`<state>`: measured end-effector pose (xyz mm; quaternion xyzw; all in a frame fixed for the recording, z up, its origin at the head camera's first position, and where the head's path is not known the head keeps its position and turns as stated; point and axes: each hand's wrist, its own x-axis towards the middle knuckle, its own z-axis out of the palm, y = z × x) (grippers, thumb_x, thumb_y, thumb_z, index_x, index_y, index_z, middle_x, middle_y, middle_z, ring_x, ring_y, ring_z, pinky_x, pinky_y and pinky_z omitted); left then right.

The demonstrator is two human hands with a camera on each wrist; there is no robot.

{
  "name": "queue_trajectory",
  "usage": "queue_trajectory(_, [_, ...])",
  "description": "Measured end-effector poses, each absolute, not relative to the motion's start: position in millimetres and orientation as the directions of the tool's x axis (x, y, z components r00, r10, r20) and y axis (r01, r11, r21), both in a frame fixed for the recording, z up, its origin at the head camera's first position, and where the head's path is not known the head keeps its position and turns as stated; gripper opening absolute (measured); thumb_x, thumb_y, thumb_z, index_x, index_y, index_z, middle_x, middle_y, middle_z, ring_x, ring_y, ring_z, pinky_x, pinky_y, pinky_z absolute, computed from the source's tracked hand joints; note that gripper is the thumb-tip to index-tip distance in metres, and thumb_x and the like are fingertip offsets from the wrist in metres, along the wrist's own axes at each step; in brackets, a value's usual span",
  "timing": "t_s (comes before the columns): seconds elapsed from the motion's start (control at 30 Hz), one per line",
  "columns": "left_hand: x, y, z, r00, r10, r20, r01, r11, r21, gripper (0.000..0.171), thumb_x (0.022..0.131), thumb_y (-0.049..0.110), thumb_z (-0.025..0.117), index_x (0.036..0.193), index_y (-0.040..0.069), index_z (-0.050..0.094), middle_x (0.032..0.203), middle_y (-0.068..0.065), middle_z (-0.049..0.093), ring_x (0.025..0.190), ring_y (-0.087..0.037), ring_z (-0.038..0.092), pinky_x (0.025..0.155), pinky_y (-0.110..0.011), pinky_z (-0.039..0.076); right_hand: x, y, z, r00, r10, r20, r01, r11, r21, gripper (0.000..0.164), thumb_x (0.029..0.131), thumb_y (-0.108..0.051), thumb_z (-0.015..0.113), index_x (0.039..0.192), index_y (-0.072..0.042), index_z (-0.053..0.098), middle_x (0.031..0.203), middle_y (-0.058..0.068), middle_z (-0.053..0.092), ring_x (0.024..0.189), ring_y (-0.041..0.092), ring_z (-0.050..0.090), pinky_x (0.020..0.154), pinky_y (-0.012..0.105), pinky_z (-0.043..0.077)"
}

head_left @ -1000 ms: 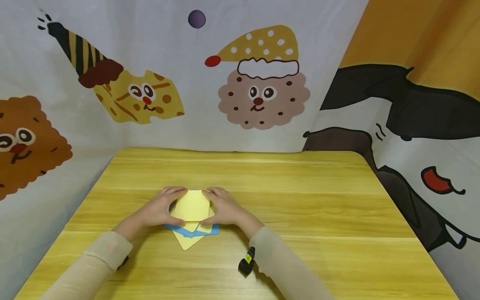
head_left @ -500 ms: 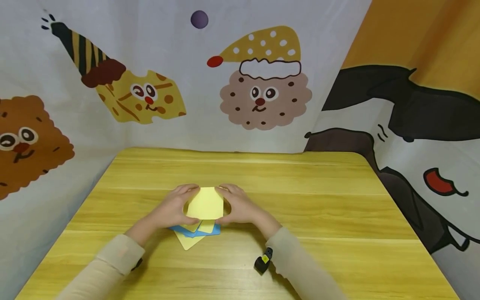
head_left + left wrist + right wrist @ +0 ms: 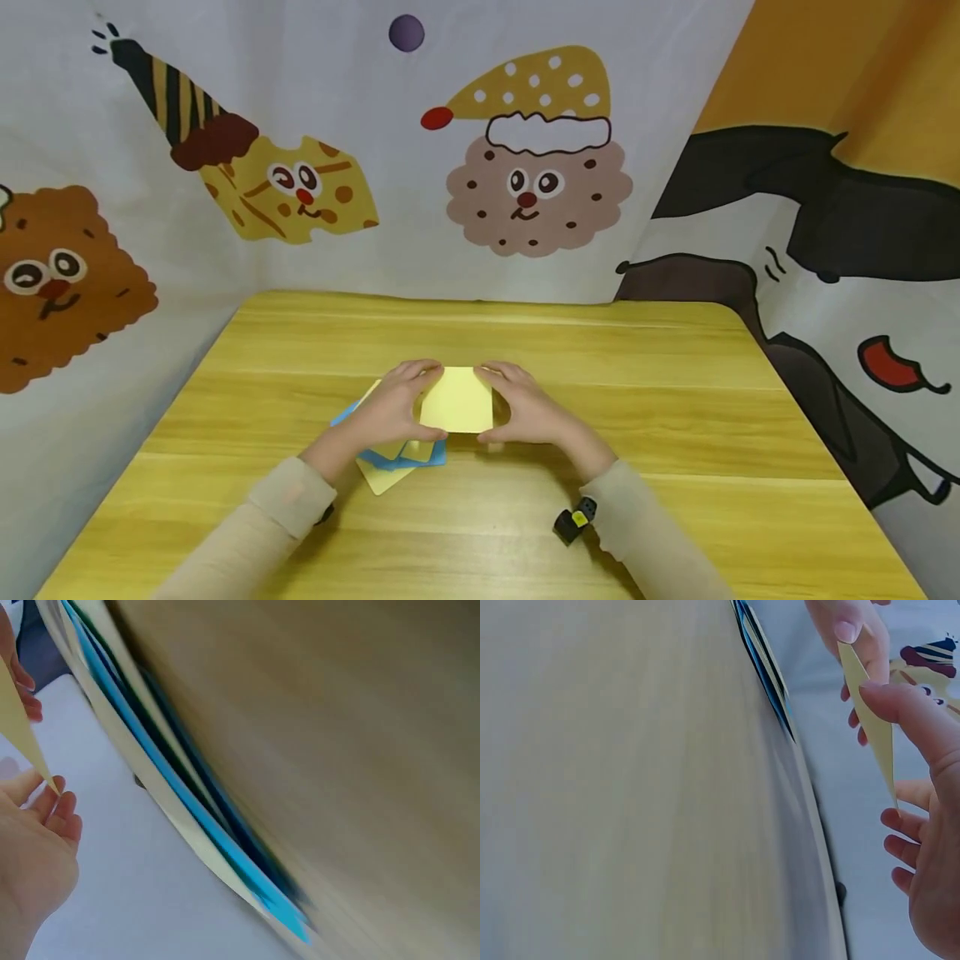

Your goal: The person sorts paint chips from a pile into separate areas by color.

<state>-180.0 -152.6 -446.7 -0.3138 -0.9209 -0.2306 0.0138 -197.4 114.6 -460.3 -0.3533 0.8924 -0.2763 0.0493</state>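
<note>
A yellow paper card [image 3: 457,400] is held up between my two hands, above the table in the head view. My left hand [image 3: 393,408] grips its left side, thumb at the near corner and fingers at the far one. My right hand [image 3: 528,408] holds the right side the same way. In the right wrist view the card [image 3: 874,724] shows nearly edge-on, apart from the table. Loosely overlapping yellow and blue cards [image 3: 431,455] lie on the table below and behind my left hand and forearm, partly hidden.
The wood-grain table [image 3: 675,500] stretches out on both sides. A cloth backdrop [image 3: 420,208] with cartoon prints stands behind it. On my right wrist sits a small black device [image 3: 576,521], close above the tabletop.
Both hands have carried the yellow card from over the pile to the right. More of the pile now shows to the left. The pile itself stays in place.
</note>
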Motion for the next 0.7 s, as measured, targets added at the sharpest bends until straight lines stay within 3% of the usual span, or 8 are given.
queue_trajectory(0.33, [-177.4, -113.9, -446.3, -0.819, 0.558, 0.132, 0.552, 0.706, 0.443, 0.099, 0.07, 0.054, 0.079, 0.144, 0.0, 0.041, 0.147, -0.013, 0.037, 0.134, -0.031, 0.031, 0.104, -0.054, 0.031, -189.6, 150.8, -456.2, -0.763, -0.639, 0.098, -0.572, 0.595, -0.564, 0.101, 0.071, -0.04, 0.083, 0.151, -0.011, 0.029, 0.152, 0.015, 0.025, 0.138, 0.033, 0.021, 0.103, 0.06, 0.028])
queue_trajectory(0.7, [-191.3, -71.8, -445.5, -0.799, 0.588, 0.126, 0.574, 0.683, 0.451, 0.099, 0.071, 0.053, 0.08, 0.144, 0.0, 0.039, 0.149, -0.013, 0.034, 0.136, -0.03, 0.028, 0.108, -0.052, 0.025, -192.6, 190.1, -452.3, -0.798, -0.594, 0.103, -0.548, 0.643, -0.535, 0.102, 0.07, -0.037, 0.084, 0.151, -0.011, 0.029, 0.152, 0.014, 0.025, 0.137, 0.034, 0.022, 0.102, 0.062, 0.026])
